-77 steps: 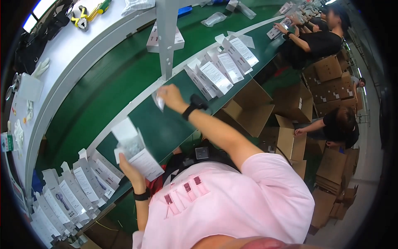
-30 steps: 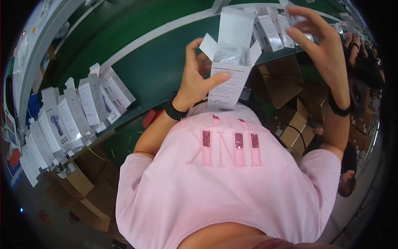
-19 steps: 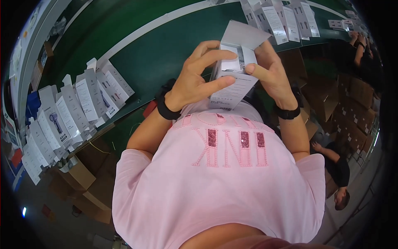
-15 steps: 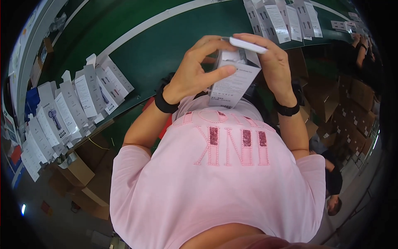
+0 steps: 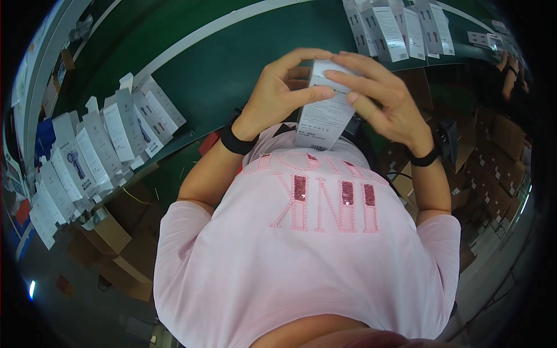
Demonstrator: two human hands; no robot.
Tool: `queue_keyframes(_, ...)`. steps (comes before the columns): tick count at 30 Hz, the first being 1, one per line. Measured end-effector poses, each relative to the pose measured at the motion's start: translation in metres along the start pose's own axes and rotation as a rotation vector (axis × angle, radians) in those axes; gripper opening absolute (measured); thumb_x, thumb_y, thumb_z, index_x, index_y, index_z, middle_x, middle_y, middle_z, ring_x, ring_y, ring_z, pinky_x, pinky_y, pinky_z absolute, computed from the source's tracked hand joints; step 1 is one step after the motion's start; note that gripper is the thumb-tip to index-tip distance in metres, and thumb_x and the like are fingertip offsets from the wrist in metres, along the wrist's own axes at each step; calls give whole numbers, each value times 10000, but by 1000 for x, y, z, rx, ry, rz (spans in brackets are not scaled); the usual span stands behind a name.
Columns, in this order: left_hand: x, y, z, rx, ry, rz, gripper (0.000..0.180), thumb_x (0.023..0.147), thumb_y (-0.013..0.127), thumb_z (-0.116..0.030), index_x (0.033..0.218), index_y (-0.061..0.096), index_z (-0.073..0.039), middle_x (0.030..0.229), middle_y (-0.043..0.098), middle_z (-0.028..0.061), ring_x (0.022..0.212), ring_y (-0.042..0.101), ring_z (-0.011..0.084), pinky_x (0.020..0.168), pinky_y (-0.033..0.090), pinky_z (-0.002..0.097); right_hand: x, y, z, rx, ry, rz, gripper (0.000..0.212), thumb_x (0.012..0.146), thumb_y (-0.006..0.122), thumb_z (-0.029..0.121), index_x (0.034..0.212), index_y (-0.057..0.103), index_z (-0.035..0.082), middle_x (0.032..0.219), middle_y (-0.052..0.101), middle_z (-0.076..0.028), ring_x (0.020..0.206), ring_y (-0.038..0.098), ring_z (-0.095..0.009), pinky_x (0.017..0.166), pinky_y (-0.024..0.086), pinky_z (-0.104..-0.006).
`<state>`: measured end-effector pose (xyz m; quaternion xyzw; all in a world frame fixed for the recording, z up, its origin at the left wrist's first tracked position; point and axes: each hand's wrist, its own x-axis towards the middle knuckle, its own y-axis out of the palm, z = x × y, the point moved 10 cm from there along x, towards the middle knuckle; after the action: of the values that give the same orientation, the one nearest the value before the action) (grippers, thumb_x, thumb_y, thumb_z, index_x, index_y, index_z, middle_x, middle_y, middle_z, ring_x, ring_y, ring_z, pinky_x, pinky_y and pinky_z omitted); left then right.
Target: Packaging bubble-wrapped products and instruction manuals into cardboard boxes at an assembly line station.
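White oblong cardboard box (image 5: 324,120): left hand (image 5: 279,95) grips it, right hand (image 5: 387,97) spread on top.

The top flap (image 5: 326,67) of the white carton (image 5: 322,124), standing up a second ago, is now folded down, hiding the clear-wrapped contents. The right hand (image 5: 386,95), then raised apart from it, has come across to the carton's top.

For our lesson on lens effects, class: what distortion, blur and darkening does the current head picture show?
Head view: the white rail bows into an arc; the right hand looks slightly blurred at the white box; the corners fall to black.
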<state>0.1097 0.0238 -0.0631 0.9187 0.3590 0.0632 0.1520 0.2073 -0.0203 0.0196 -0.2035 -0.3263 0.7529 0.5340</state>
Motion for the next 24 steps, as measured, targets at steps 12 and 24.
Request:
queue_keyframes(12, 78, 42, -1, -38, 51, 65, 778, 858, 700, -187, 1472, 258, -4, 1516, 279, 177, 1394, 292, 322, 1126, 265, 422, -84, -114, -112, 585, 421, -566, 692, 721, 807, 107, 1330, 496, 2, 1249, 544, -83, 1125, 523, -168, 960, 425, -306)
queue_keyframes(24, 249, -298, 79, 1076, -503, -992, 1230, 609, 825, -539, 1501, 128, -57, 1500, 216, 303, 1381, 246, 457, 1095, 264, 539, -308, -341, -573, -368, 770, -1062, 707, 730, 818, 299, 1248, 525, -82, 1201, 604, -233, 1089, 583, -271, 932, 440, -370)
